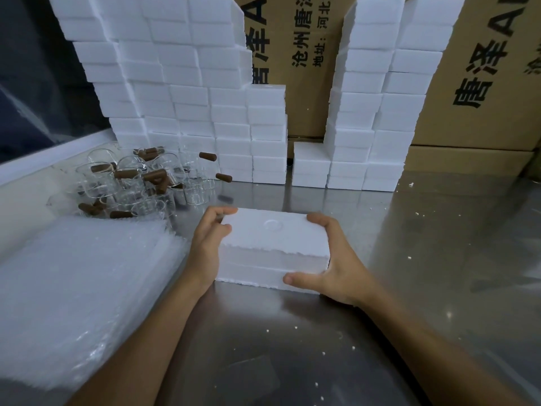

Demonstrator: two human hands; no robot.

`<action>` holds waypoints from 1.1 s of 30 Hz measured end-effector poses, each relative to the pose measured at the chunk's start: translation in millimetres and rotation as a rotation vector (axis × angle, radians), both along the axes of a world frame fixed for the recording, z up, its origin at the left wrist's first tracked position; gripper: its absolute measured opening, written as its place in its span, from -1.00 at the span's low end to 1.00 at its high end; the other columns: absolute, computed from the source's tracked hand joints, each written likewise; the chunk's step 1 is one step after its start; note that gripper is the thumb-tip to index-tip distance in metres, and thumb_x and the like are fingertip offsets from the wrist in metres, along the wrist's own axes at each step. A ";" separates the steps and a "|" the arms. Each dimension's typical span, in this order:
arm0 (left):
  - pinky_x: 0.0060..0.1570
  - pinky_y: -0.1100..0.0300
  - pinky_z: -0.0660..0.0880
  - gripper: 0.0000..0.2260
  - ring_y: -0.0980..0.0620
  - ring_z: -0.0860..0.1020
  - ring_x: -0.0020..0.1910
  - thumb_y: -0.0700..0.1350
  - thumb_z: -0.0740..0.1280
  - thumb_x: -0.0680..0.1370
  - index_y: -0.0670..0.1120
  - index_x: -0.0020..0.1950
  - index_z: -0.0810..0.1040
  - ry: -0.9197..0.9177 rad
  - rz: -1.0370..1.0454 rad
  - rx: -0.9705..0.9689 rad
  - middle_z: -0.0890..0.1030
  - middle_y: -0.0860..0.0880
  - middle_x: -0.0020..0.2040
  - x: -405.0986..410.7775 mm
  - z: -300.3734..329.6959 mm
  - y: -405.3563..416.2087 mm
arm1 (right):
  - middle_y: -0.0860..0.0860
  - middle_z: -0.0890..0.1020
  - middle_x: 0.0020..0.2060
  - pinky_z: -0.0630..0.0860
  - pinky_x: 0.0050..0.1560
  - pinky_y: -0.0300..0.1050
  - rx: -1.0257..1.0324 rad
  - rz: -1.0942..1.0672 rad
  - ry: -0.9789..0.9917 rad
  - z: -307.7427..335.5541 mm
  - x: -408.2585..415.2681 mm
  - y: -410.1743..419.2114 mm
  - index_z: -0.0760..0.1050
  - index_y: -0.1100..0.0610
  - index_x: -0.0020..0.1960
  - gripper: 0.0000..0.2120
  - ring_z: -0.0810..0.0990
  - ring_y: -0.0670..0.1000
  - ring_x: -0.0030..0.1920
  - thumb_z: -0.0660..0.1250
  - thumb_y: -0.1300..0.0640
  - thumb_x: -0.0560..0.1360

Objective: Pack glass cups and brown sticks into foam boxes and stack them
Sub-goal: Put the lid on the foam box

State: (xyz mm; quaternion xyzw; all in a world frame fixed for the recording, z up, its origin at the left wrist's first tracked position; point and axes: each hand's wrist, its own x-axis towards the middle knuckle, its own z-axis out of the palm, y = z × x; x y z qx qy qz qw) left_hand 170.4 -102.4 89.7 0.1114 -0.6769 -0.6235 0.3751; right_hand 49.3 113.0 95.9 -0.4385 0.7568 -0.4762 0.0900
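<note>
Closed foam box point(275, 247) on steel table point(409, 259), left hand point(209, 244) and right hand point(333, 259) clamped on its ends, fingers curled over edges, glass cups point(140, 183) and brown sticks point(155, 175) heaped rear-left, foam box stacks point(181, 83) behind

Bright even light, glare on steel table point(439, 244), wide-angle bending, soft edges

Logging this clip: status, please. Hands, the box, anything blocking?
Left hand and right hand grip the closed foam box at its ends, on the steel table. Glass cups with brown sticks wait far left. Nothing blocking.
</note>
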 end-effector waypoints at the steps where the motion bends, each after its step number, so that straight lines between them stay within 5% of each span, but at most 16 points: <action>1: -0.25 0.39 0.44 -0.75 0.22 0.55 -0.17 -0.07 0.18 0.42 0.02 0.04 0.55 -0.003 0.007 -0.007 0.61 0.22 -0.14 0.0 0.0 -0.5 | -0.28 0.36 0.28 0.38 0.15 -0.46 0.007 0.001 0.020 -0.6 0.0 0.3 0.14 -0.30 0.36 -0.04 0.41 -0.30 0.24 0.62 -0.28 0.13; 7: -0.15 0.41 0.39 -0.75 0.33 0.51 -0.12 -0.01 0.13 0.46 0.13 0.07 0.50 -0.096 0.078 -0.131 0.59 0.29 -0.10 3.9 -1.7 0.8 | -0.47 0.47 0.10 0.39 0.03 -0.55 -0.020 0.030 -0.080 2.1 -1.0 3.2 0.18 -0.47 0.25 -0.15 0.48 -0.35 0.16 0.64 -0.23 0.16; 10: -0.14 0.53 0.31 -0.73 0.37 0.45 -0.19 0.09 0.07 0.54 0.14 0.15 0.46 -0.178 0.150 -0.315 0.52 0.08 -0.09 10.2 -3.4 5.4 | -0.42 0.50 0.11 0.40 0.01 -0.54 -0.028 0.050 -0.111 3.8 -3.9 5.9 0.22 -0.48 0.24 -0.18 0.50 -0.35 0.15 0.66 -0.13 0.21; 13: -0.01 0.67 0.24 -0.58 0.35 0.48 0.07 0.25 0.06 0.53 0.12 0.27 0.46 -0.205 0.190 -0.424 0.52 0.27 0.09 17.0 -1.4 8.9 | -0.27 0.52 0.18 0.43 0.02 -0.50 -0.043 0.054 -0.116 2.3 -3.9 6.1 0.24 -0.45 0.25 -0.19 0.52 -0.31 0.14 0.67 -0.05 0.24; 16: 0.06 0.62 0.27 -0.40 0.29 0.44 0.19 0.43 0.18 0.46 0.15 0.40 0.42 -0.255 0.141 -0.442 0.47 0.28 0.25 24.6 0.9 8.7 | -0.25 0.54 0.18 0.47 0.06 -0.43 -0.061 0.029 -0.110 0.6 -3.8 5.8 0.24 -0.44 0.25 -0.19 0.54 -0.23 0.17 0.67 -0.09 0.22; 19: 0.13 0.34 0.42 -0.40 0.15 0.47 0.21 0.31 0.32 0.44 0.21 0.44 0.32 -0.313 0.087 -0.465 0.47 0.24 0.26 27.4 0.8 9.3 | -0.21 0.52 0.19 0.51 0.05 -0.37 -0.077 -0.025 -0.109 -0.5 -1.8 3.8 0.22 -0.41 0.25 -0.17 0.52 -0.22 0.16 0.63 -0.24 0.14; 22: 0.22 0.25 0.33 -0.47 0.16 0.39 0.33 0.16 0.34 0.51 0.21 0.46 0.31 -0.367 0.121 -0.596 0.41 0.18 0.39 23.9 -1.2 12.8 | -0.21 0.42 0.24 0.53 0.05 -0.33 -0.049 -0.136 0.014 -3.6 2.6 0.2 0.17 -0.36 0.28 -0.14 0.48 -0.25 0.13 0.58 -0.36 0.14; 27: 0.11 0.08 0.45 -0.48 0.00 0.48 0.15 0.02 0.31 0.60 0.22 0.53 0.23 -0.409 0.248 -0.661 0.51 -0.04 0.28 15.1 -7.4 10.1 | -0.30 0.16 0.42 0.58 0.19 0.02 0.029 -0.161 0.271 -5.2 6.2 3.6 0.14 -0.23 0.43 -0.03 0.33 -0.29 0.22 0.48 -0.46 0.16; 33: 0.15 -0.07 0.52 -0.46 -0.02 0.57 0.06 -0.04 0.35 0.59 0.37 0.45 0.22 -0.399 0.199 -0.488 0.56 -0.07 0.19 9.4 -9.3 1.0 | -0.26 0.40 0.30 0.55 0.22 0.03 -0.015 -0.160 0.204 -7.8 13.1 3.0 0.18 -0.36 0.41 -0.11 0.48 -0.09 0.22 0.53 -0.34 0.18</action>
